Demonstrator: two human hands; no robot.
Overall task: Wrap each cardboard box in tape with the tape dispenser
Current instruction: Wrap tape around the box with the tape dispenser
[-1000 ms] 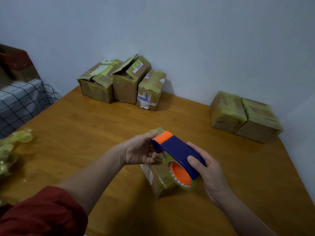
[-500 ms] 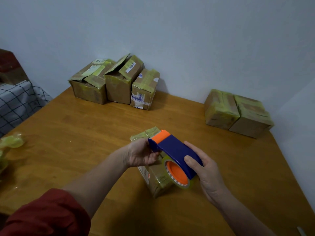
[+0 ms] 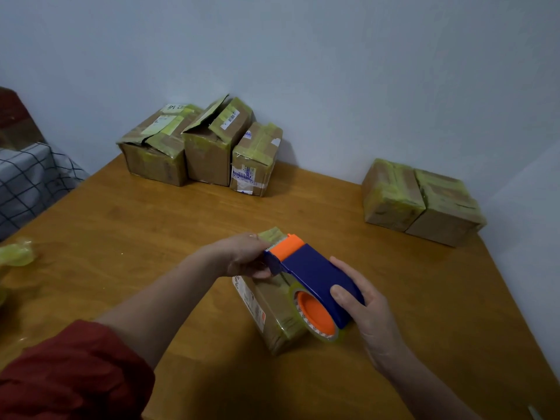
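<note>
Cardboard box [image 3: 272, 310] being worked on lies on the wooden table [image 3: 151, 225], in the middle of its near half. Its long side runs from far left to near right, its top and sides are shiny with yellowish-green tape, and a printed label shows on its left face. On top of it sits the tape dispenser [image 3: 315, 274], which has a blue body with an orange front piece toward the far end. An orange-cored tape roll [image 3: 315, 316] at its near end hangs over the box's right edge. The right hand [image 3: 366, 313] grips the dispenser's blue body from the right, thumb laid across the near side and fingers wrapped round the far side. The left hand [image 3: 245, 256] is curled over the far end of the box and holds it, thumb just beside the dispenser's nose; its fingertips are hidden behind the hand. A red sleeve [image 3: 69, 374] covers the left arm at the near left corner. Against the wall [image 3: 333, 71] at far left stand three more boxes [image 3: 212, 153], side by side and touching, with loose flaps and patches of tape. At far right two taped boxes [image 3: 394, 195] lie pressed together. A crumpled wad of tape [image 3: 16, 253] rests at the table's left edge, and a checked cloth [image 3: 27, 180] shows beyond it.
</note>
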